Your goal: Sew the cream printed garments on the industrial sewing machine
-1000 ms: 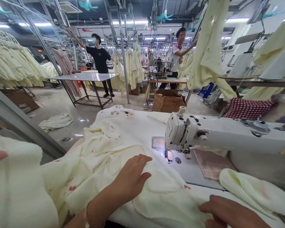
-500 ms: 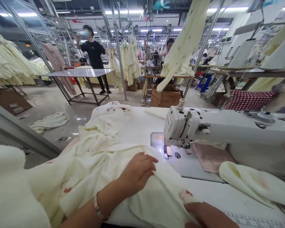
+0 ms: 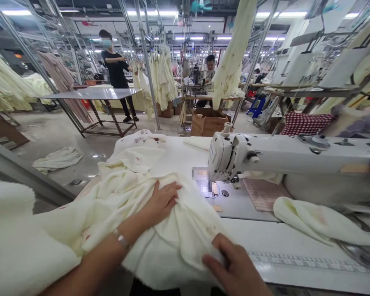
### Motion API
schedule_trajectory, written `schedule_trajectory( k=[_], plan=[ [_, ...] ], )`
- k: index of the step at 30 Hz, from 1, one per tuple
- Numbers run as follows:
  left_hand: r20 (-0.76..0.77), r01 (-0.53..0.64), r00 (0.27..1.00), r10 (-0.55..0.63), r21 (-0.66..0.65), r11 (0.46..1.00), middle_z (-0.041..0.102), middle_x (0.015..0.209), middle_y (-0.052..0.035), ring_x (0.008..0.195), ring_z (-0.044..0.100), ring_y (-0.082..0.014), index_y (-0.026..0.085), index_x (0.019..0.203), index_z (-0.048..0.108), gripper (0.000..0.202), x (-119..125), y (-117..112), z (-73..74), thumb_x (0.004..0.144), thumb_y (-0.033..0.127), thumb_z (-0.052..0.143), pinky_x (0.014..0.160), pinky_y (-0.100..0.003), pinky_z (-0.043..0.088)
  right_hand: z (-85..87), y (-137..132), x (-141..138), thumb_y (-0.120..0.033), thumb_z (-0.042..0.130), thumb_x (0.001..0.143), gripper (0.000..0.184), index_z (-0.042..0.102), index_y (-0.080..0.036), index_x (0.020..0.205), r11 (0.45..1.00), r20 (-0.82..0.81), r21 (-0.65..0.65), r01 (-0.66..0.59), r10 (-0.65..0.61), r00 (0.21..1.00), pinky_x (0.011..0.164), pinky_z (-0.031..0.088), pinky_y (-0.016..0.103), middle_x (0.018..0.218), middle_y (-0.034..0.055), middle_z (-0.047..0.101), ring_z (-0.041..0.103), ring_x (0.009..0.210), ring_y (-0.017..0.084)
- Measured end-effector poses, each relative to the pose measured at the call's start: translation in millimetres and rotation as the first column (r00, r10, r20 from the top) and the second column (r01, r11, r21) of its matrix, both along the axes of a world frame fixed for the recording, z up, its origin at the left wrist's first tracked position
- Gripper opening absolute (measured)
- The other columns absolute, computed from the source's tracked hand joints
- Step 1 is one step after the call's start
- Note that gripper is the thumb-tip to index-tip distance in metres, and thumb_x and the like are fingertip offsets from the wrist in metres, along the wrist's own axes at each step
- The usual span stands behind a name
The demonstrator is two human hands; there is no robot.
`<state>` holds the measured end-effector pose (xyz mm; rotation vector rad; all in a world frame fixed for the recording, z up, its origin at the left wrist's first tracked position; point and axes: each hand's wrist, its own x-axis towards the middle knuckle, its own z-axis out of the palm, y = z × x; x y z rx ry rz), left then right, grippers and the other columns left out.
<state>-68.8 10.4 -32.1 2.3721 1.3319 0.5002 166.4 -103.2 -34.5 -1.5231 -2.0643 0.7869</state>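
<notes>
A cream garment with small red prints (image 3: 135,193) lies bunched on the white sewing table (image 3: 296,242), left of the white sewing machine (image 3: 265,154). My left hand (image 3: 160,202) rests on top of the fabric with its fingers curled into a fold, gripping it. My right hand (image 3: 237,269) is at the near edge, fingers closed on the garment's lower edge. The machine's needle area (image 3: 217,187) is lit, just right of the fabric.
A folded cream piece (image 3: 314,222) lies at the table's right. A steel table (image 3: 92,94), a cardboard box (image 3: 206,121) and racks of hanging cream garments (image 3: 163,78) stand beyond. One person in black (image 3: 114,72) stands by a rack; another (image 3: 210,65) sits further back. Cloth lies on the floor (image 3: 57,158).
My left hand went from lying flat to gripping a fold and pulled back to the left. My right hand slid left and took hold of the fabric edge. The garment bunched up.
</notes>
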Motion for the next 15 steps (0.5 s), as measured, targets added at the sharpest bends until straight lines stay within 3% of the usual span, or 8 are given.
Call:
schedule_trajectory(
  k=[3,5,7,8,10,12,15],
  plan=[
    [0.012,-0.002,1.000,0.002,0.036,0.999,0.052,0.129,-0.0083,0.129,0.036,-0.0220,0.020,0.084,0.048,0.014,11,14,2.8,0.082,0.009,0.039,0.110,-0.055,0.005,13.2,18,14,-0.044,0.050,0.084,0.026,0.052,-0.021,0.072,1.000,-0.052,0.013,0.012,-0.011,0.999,0.059,0.043,0.022,0.067,-0.0025,0.058,0.054,0.063,0.014],
    [0.024,0.045,0.999,-0.046,0.038,0.998,0.052,0.128,-0.0079,0.129,0.036,-0.0217,0.019,0.084,0.049,0.013,13,6,2.7,0.081,0.009,0.041,0.110,-0.054,0.006,17.2,21,29,-0.045,0.049,0.085,0.024,0.058,-0.023,0.088,1.000,-0.057,0.015,0.026,-0.026,0.998,0.066,0.046,0.023,0.078,-0.0012,0.061,0.058,0.072,0.015],
    [0.057,0.109,0.992,-0.110,0.025,0.994,0.052,0.129,-0.0074,0.128,0.037,-0.0206,0.019,0.083,0.049,0.013,10,-10,3.0,0.081,0.009,0.043,0.110,-0.053,0.006,14.8,21,40,-0.045,0.049,0.085,0.032,0.056,-0.024,0.107,0.990,0.022,0.096,0.104,-0.107,0.994,0.069,0.047,0.026,0.086,0.0014,0.062,0.060,0.078,0.016],
    [0.076,0.141,0.987,-0.141,0.009,0.990,0.051,0.129,-0.0071,0.129,0.037,-0.0201,0.020,0.083,0.049,0.013,8,-18,3.5,0.081,0.009,0.043,0.111,-0.052,0.005,12.1,21,42,-0.043,0.051,0.083,0.032,0.056,-0.023,0.108,0.980,0.095,0.156,0.126,-0.142,0.985,0.069,0.048,0.028,0.089,0.0031,0.062,0.060,0.079,0.018],
    [0.120,0.193,0.975,-0.187,-0.037,0.981,0.050,0.131,-0.0066,0.130,0.035,-0.0196,0.020,0.083,0.050,0.013,3,-31,4.9,0.081,0.008,0.045,0.111,-0.052,0.001,7.0,21,42,-0.037,0.053,0.081,0.019,0.058,-0.022,0.090,0.980,0.237,0.188,0.058,-0.102,0.966,0.066,0.048,0.029,0.085,0.0035,0.060,0.059,0.076,0.018],
    [0.158,0.216,0.967,-0.200,-0.087,0.973,0.051,0.130,-0.0066,0.130,0.035,-0.0198,0.020,0.083,0.051,0.012,0,-37,6.2,0.081,0.009,0.046,0.111,-0.052,-0.002,5.7,19,41,-0.029,0.051,0.080,0.014,0.048,-0.022,0.069,0.995,0.310,0.085,-0.047,0.019,0.951,0.060,0.046,0.025,0.074,-0.0002,0.058,0.057,0.067,0.015],
    [0.227,0.194,0.961,-0.156,-0.156,0.969,0.052,0.129,-0.0075,0.129,0.037,-0.0208,0.019,0.082,0.050,0.009,-4,-38,7.9,0.082,0.011,0.047,0.110,-0.053,-0.001,11.7,12,57,-0.021,0.053,0.074,0.011,0.044,-0.024,0.069,0.995,0.341,-0.082,-0.050,0.075,0.937,0.051,0.043,0.020,0.062,-0.0061,0.057,0.056,0.055,0.012]
  ],
)
